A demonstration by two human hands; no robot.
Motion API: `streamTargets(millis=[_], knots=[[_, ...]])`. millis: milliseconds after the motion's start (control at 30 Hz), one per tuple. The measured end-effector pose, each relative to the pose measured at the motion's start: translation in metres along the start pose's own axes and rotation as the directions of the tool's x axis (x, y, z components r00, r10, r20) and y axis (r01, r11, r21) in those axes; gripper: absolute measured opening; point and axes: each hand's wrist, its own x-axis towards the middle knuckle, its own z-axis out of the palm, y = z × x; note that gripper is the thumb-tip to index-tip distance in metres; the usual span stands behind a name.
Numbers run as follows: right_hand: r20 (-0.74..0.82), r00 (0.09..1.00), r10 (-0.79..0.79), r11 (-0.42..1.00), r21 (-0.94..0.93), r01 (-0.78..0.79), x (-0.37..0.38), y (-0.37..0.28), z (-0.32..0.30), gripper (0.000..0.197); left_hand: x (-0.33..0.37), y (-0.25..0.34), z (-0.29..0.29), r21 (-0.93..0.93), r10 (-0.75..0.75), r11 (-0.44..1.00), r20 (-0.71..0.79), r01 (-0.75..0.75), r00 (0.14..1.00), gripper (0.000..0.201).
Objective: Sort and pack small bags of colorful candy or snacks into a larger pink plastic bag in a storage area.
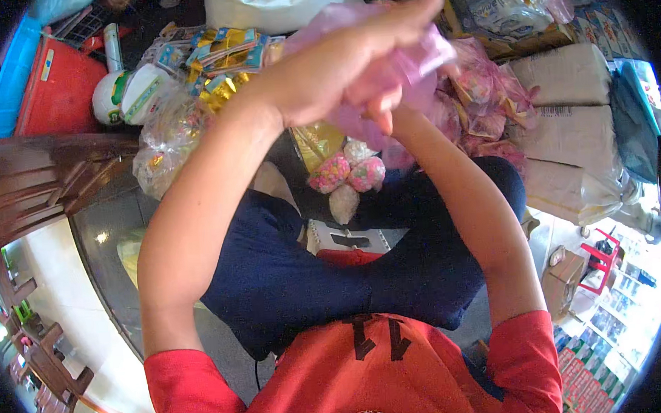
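Observation:
A pink translucent plastic bag [424,58] is held up in front of me, blurred by motion. My left hand [329,61] lies across it, flat, with its fingers stretched toward the upper right. Beneath it, my right hand [394,113] is closed on the bag, its fingers partly hidden by plastic and by the left hand. Just below, between my legs, lie small knotted clear bags of pink and multicoloured pieces [330,174] and a small clear bag of white pieces [344,204]. A yellow packet [317,143] sits beside them.
Pink bags with packed contents [483,95] lie to the right, before stacked wrapped bundles [568,124]. At left are a clear bag [164,152], gold and blue packets [230,50], a white rounded container [112,99] and a red bin [58,90]. A white sack [273,9] stands behind.

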Motion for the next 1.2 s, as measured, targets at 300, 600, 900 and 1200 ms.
streamTargets(millis=[300, 600, 900, 1200], knots=[[0.518, 0.839, 0.164, 0.880, -0.461, 0.112, 0.009, 0.025, -0.005, 0.036, 0.003, 0.016, -0.013, 0.181, -0.101, 0.977, -0.061, 0.111, 0.993, 0.091], [0.497, 0.840, -0.218, 0.948, 0.313, 0.060, 0.053, 0.008, -0.101, 0.038, 0.013, 0.008, -0.077, 0.276, -0.027, 0.945, -0.464, 0.173, 0.886, 0.053], [-0.352, 0.637, 0.686, 0.446, -0.490, -0.749, 0.002, 0.160, -0.024, 0.066, 0.008, 0.020, -0.075, 0.463, 0.135, 0.873, -0.530, 0.152, 0.837, 0.049], [-0.146, 0.641, 0.754, 0.516, -0.473, -0.715, 0.015, 0.167, -0.035, 0.081, 0.004, 0.015, -0.105, 0.345, 0.185, 0.937, -0.630, 0.058, 0.755, 0.058]])
